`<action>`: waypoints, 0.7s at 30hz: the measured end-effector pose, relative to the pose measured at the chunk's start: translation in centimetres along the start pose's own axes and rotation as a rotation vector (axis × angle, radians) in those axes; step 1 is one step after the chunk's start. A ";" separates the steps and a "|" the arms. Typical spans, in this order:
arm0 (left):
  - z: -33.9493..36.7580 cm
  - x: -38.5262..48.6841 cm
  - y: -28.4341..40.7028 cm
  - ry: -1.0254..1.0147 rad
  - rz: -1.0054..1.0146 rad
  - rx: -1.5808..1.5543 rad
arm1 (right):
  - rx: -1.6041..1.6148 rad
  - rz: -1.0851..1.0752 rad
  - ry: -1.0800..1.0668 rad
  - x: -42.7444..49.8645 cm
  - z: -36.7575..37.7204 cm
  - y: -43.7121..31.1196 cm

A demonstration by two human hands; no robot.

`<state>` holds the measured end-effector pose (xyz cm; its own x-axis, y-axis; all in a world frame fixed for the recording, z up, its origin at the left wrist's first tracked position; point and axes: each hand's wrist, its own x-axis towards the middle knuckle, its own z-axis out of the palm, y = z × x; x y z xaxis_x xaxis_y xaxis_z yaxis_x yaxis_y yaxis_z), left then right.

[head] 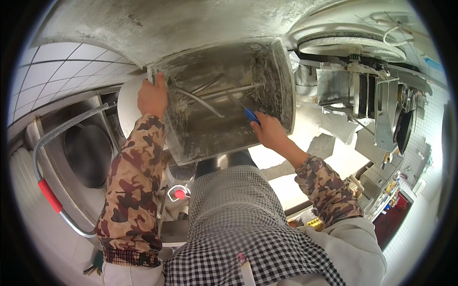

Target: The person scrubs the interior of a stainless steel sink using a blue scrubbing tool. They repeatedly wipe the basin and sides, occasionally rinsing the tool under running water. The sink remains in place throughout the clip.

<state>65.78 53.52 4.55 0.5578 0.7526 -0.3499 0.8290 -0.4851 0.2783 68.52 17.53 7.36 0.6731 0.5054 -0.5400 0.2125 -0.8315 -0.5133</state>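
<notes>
Before me is the open metal tub of a dough mixer (286,103), tilted towards me and streaked with pale residue. A metal shaft (229,92) crosses its inside, with curved mixing arms (202,102) on it. My left hand (153,95) grips the tub's left rim, thumb on top. In my right hand (270,131) is a blue-handled tool (251,115) with a narrow blade, perhaps a knife. The blade points into the tub, up and left, near the shaft; I cannot tell whether its tip touches metal.
A metal pipe with a red sleeve (50,195) curves past a sink area with a dark round pan (88,155) on the left. A red-capped bottle (180,193) stands below the tub. To the right are a pale work surface (304,123) and a metal roller machine (354,89).
</notes>
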 end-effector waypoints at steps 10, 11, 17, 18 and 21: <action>0.7 0.4 -0.8 -0.054 0.001 -0.083 | 0.951 0.446 0.009 -0.5 2.2 -4.4; 0.6 0.4 -0.9 -0.047 0.013 -0.118 | 0.998 0.420 0.015 -0.9 2.4 -5.3; -1.8 -6.7 -1.3 0.359 0.344 -0.228 | 0.538 0.083 0.079 -4.5 1.9 -9.5; -2.1 -9.7 -1.4 0.321 0.386 -0.281 | 0.512 0.070 0.076 -5.3 1.8 -10.0; -1.4 -18.6 -0.6 -0.299 0.239 -0.681 | 0.333 -0.094 0.132 -6.8 2.4 -10.9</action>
<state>54.88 40.42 12.18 0.7852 0.4636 -0.4106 0.5320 -0.1657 0.8303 59.95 23.74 14.99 0.7520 0.5234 -0.4007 0.0503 -0.6516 -0.7569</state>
